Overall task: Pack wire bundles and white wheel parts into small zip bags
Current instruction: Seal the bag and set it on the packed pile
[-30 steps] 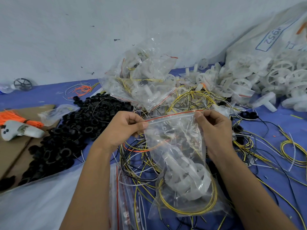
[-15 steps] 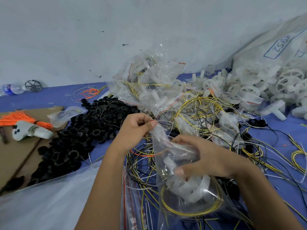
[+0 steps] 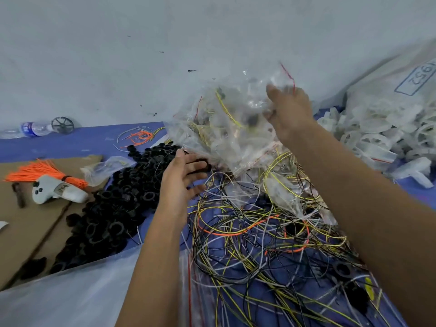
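Fingers of right hand [image 3: 289, 109] blurred at zip bag [image 3: 254, 95], grip unclear; left hand [image 3: 181, 178] fingers apart.

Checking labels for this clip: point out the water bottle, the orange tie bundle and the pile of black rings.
water bottle [image 3: 30, 129], head view, on its blue label.
orange tie bundle [image 3: 35, 169], head view, on the fanned-out strands.
pile of black rings [image 3: 113, 208], head view, on the middle of the heap.

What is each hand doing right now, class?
Left hand: open, fingers spread, holding nothing.
Right hand: at the filled zip bag; grip unclear.
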Tool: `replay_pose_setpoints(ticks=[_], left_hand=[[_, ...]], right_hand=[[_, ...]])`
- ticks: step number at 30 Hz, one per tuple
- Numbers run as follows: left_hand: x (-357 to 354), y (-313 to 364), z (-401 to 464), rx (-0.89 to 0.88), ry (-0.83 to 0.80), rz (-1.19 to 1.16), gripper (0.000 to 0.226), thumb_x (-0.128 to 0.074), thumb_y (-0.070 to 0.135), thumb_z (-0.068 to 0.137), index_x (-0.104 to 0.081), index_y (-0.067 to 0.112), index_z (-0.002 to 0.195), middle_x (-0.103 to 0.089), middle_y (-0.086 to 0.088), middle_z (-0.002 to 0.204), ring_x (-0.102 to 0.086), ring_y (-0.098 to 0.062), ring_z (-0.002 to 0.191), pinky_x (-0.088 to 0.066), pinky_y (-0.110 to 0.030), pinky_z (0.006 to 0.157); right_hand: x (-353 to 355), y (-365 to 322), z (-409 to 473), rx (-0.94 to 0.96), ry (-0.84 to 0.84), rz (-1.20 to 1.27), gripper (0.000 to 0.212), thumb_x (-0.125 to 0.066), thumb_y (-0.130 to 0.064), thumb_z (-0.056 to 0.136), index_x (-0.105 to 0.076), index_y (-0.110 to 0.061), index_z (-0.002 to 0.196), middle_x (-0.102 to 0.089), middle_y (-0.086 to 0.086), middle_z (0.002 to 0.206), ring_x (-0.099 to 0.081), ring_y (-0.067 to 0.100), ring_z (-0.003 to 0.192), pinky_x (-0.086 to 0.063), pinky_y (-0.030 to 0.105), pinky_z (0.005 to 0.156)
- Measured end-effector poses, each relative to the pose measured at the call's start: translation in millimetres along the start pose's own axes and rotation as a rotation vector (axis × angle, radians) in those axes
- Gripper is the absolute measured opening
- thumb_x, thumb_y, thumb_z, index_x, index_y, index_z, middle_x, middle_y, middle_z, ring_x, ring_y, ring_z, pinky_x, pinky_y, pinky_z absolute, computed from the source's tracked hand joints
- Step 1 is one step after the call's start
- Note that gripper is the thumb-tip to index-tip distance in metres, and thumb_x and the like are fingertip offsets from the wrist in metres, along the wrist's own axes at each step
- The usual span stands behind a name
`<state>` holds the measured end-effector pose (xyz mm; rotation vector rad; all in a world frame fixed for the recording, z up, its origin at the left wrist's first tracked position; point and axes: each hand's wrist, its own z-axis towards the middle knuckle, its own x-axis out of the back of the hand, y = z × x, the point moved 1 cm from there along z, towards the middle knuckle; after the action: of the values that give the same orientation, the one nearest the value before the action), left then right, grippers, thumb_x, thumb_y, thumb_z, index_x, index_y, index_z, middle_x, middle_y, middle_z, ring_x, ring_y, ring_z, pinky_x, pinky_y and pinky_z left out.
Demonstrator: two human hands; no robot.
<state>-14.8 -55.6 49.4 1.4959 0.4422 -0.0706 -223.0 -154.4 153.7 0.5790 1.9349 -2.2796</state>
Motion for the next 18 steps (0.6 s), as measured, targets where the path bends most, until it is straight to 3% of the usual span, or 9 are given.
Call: replay_pose_setpoints(ticks=[2, 4, 5, 7, 8, 11, 14, 16, 18], left_hand=[[7, -1, 4, -0.014, 0.053, -0.028, 0.045, -0.044, 0.049, 0.105, -0.066, 0.011, 0.115, -0.074, -0.006, 0.099, -0.066, -0.016, 0.073, -0.052, -0.030, 0.059], [15, -1, 6, -0.022, 0.101, -0.022, 0.040, -0.049, 0.046, 0.105, -0.066, 0.011, 0.113, -0.075, -0.005, 0.095, -0.066, -0.014, 0.068, -0.051, -0.026, 0.053], [19, -1, 8, -0.027, 0.122, -0.003, 0.036, -0.051, 0.044, 0.105, -0.066, 0.012, 0.112, -0.076, -0.005, 0.092, -0.065, -0.014, 0.065, -0.049, -0.025, 0.051], [27, -1, 9, -0.042, 0.160, 0.046, 0.031, -0.054, 0.041, 0.104, -0.067, 0.013, 0.107, -0.076, -0.002, 0.085, -0.062, -0.013, 0.061, -0.045, -0.023, 0.049], [31, 0, 9, -0.043, 0.177, 0.069, 0.029, -0.055, 0.040, 0.104, -0.067, 0.014, 0.104, -0.076, -0.001, 0.081, -0.061, -0.012, 0.059, -0.043, -0.023, 0.048], [43, 6, 9, -0.034, 0.224, 0.109, 0.028, -0.056, 0.039, 0.103, -0.067, 0.014, 0.100, -0.074, 0.001, 0.076, -0.058, -0.010, 0.053, -0.039, -0.020, 0.044], [55, 14, 9, -0.029, 0.261, 0.150, 0.026, -0.056, 0.038, 0.103, -0.066, 0.014, 0.099, -0.073, 0.003, 0.076, -0.057, -0.007, 0.050, -0.038, -0.018, 0.043], [62, 18, 7, -0.026, 0.282, 0.158, 0.027, -0.056, 0.039, 0.103, -0.066, 0.014, 0.100, -0.072, 0.002, 0.079, -0.055, -0.007, 0.050, -0.037, -0.019, 0.045], [67, 22, 5, -0.024, 0.289, 0.148, 0.028, -0.056, 0.039, 0.103, -0.066, 0.013, 0.103, -0.072, 0.002, 0.079, -0.054, -0.008, 0.052, -0.036, -0.020, 0.047]], right_hand=[[-11, 7, 18, -0.021, 0.102, -0.268, 0.039, -0.066, -0.016, 0.092, -0.032, -0.016, 0.111, -0.039, 0.005, 0.095, -0.039, 0.020, 0.069, -0.033, 0.031, 0.062], [-12, 22, 19, 0.287, 0.227, -0.901, 0.054, -0.068, -0.023, 0.090, -0.038, -0.014, 0.133, -0.042, 0.012, 0.128, -0.050, 0.029, 0.108, -0.042, 0.032, 0.082], [-14, 30, 15, 0.534, 0.201, -1.103, 0.062, -0.066, -0.027, 0.090, -0.038, -0.015, 0.144, -0.034, 0.017, 0.145, -0.041, 0.034, 0.129, -0.043, 0.036, 0.096], [-22, 49, 7, 0.828, -0.040, -1.291, 0.066, -0.059, -0.031, 0.093, -0.035, -0.022, 0.153, -0.017, 0.018, 0.163, -0.021, 0.039, 0.148, -0.036, 0.049, 0.110], [-24, 58, 9, 0.846, -0.166, -1.356, 0.065, -0.055, -0.034, 0.095, -0.032, -0.026, 0.156, -0.011, 0.015, 0.167, -0.014, 0.038, 0.152, -0.032, 0.055, 0.114], [-26, 83, 21, 0.592, -0.390, -1.488, 0.070, -0.047, -0.047, 0.101, -0.014, -0.031, 0.161, 0.000, 0.005, 0.170, 0.002, 0.028, 0.156, -0.021, 0.064, 0.118], [-33, 74, 43, 0.432, -0.542, -1.531, 0.076, -0.047, -0.051, 0.102, -0.006, -0.029, 0.161, 0.005, 0.007, 0.170, 0.010, 0.025, 0.156, -0.011, 0.061, 0.122], [-38, 57, 49, 0.348, -0.607, -1.567, 0.077, -0.048, -0.050, 0.102, -0.008, -0.023, 0.162, 0.003, 0.013, 0.169, 0.007, 0.029, 0.156, -0.007, 0.050, 0.126], [-37, 42, 43, 0.366, -0.521, -1.578, 0.070, -0.053, -0.044, 0.100, -0.025, -0.017, 0.159, -0.018, 0.019, 0.166, -0.014, 0.033, 0.154, -0.018, 0.042, 0.123]])
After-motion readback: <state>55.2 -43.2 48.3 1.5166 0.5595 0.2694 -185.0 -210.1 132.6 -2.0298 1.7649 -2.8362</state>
